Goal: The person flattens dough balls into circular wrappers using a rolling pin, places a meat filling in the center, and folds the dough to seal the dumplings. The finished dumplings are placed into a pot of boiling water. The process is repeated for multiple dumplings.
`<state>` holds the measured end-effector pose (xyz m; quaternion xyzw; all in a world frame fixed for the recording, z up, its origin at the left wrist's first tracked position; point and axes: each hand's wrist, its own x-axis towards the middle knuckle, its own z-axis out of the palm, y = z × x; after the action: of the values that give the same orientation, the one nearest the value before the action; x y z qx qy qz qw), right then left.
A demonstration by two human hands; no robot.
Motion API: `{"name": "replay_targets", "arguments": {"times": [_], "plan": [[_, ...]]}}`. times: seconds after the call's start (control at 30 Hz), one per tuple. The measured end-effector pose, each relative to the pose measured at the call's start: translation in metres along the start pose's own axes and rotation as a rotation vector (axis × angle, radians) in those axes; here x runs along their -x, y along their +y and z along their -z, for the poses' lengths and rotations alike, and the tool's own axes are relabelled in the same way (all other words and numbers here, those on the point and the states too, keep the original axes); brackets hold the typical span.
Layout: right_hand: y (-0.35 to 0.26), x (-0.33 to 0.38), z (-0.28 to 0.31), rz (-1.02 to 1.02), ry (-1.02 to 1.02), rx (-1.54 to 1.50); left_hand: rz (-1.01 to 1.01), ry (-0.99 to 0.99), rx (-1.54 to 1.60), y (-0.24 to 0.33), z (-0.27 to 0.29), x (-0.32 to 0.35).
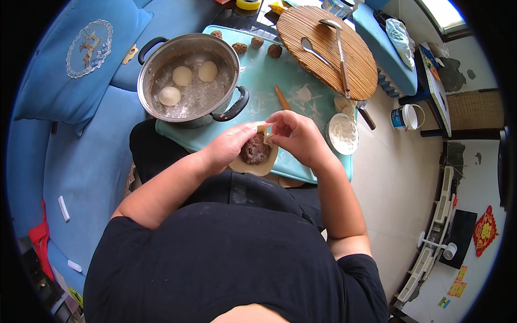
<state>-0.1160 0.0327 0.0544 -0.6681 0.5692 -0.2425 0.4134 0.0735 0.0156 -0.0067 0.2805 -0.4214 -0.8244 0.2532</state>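
Between my two hands is a flattened round of pale dough [249,168] with a lump of ground filling [256,149] in its middle. My left hand [229,144] grips its left and upper edge, thumb and fingers closed. My right hand [299,138] pinches the upper right edge of the dough. The filling is still exposed, and the dough's lower rim hangs loose toward me. Just beyond my hands, a tapered wooden stick [281,97] lies on the green board [258,81]. A white bowl of flour [343,135] stands right of my right hand.
A two-handled steel pot [141,89] at the left holds three pale dough rounds [182,76]. Several brown filling balls [239,48] lie along the board's far edge. A round slatted wooden tray [301,27] bears a spoon [318,52] and a ladle [341,54]. A bucket [405,118] stands on the floor.
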Motion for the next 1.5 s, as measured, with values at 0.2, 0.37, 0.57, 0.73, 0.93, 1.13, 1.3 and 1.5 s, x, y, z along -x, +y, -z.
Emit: {"name": "replay_targets", "arguments": {"times": [0.2, 0.37, 0.57, 0.73, 0.93, 1.13, 1.3, 1.5], "plan": [[0.022, 0.000, -0.003, -0.038, -0.074, -0.161, 0.099, -0.050, 0.049, 0.003, -0.002, 0.001], [0.034, 0.000, -0.009, 0.012, 0.098, 0.041, 0.144, -0.041, 0.197, 0.005, 0.006, -0.002], [0.043, 0.004, -0.015, -0.126, 0.057, -0.366, 0.104, 0.001, 0.213, 0.001, 0.007, -0.001], [0.037, 0.005, -0.010, -0.112, 0.042, -0.237, 0.091, 0.017, 0.256, -0.001, 0.005, 0.001], [0.018, 0.008, -0.012, 0.413, 0.265, 0.374, 0.050, 0.019, 0.171, -0.005, 0.003, -0.004], [0.013, 0.009, -0.013, -0.012, 0.145, 0.022, 0.047, 0.035, -0.003, 0.003, -0.004, 0.000], [0.024, 0.010, -0.015, -0.003, 0.104, -0.008, 0.058, -0.069, -0.073, 0.003, 0.000, -0.002], [0.033, 0.011, -0.018, 0.052, 0.201, 0.135, 0.132, 0.068, -0.061, 0.006, -0.001, -0.004]]}}
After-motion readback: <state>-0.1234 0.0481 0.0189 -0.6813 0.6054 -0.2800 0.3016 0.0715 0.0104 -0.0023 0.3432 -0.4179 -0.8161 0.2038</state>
